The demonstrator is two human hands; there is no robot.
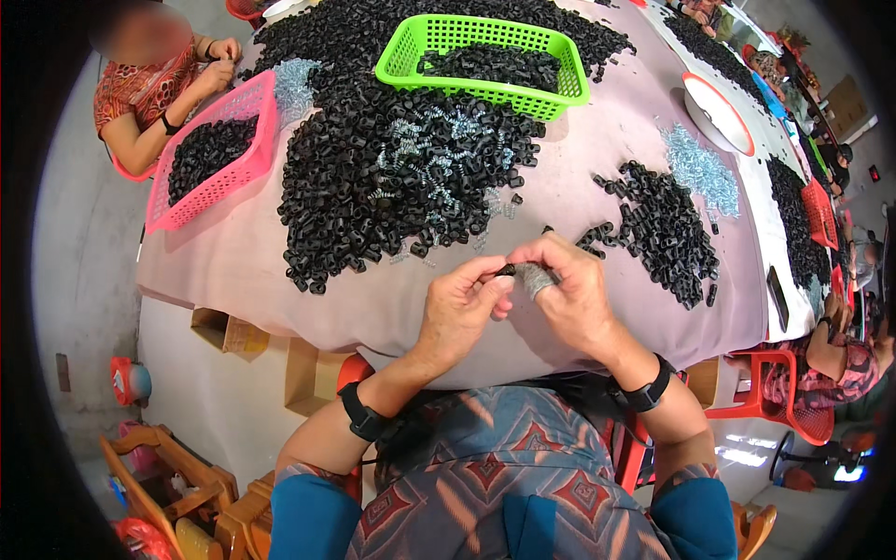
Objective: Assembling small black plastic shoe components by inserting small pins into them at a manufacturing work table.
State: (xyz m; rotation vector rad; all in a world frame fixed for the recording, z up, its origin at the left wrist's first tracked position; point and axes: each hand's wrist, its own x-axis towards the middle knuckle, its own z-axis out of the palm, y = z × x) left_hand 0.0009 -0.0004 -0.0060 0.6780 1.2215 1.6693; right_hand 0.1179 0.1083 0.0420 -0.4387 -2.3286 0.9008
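Observation:
Both hands meet above the near part of the cloth-covered table. Between the thumb and fingers of my left hand point(462, 313) is a small black plastic piece point(507, 270). My right hand point(574, 294) is closed beside it, thumb and fingers pinched, with a grey wrap point(534, 278) around one finger. What its fingertips hold is hidden. Beyond my hands lies a broad heap of black plastic pieces point(336, 201) with silvery springs point(439, 154) scattered over it. A smaller pile of black pieces point(665, 233) sits to the right, next to a pile of springs point(702, 173).
A green basket point(481, 86) and a pink basket point(213, 191) hold black pieces. At the right stand a red-rimmed white bowl point(719, 114) and a dark phone-like slab point(777, 297). A person point(149, 98) works at the far left; others sit at the right. Red chair point(784, 397).

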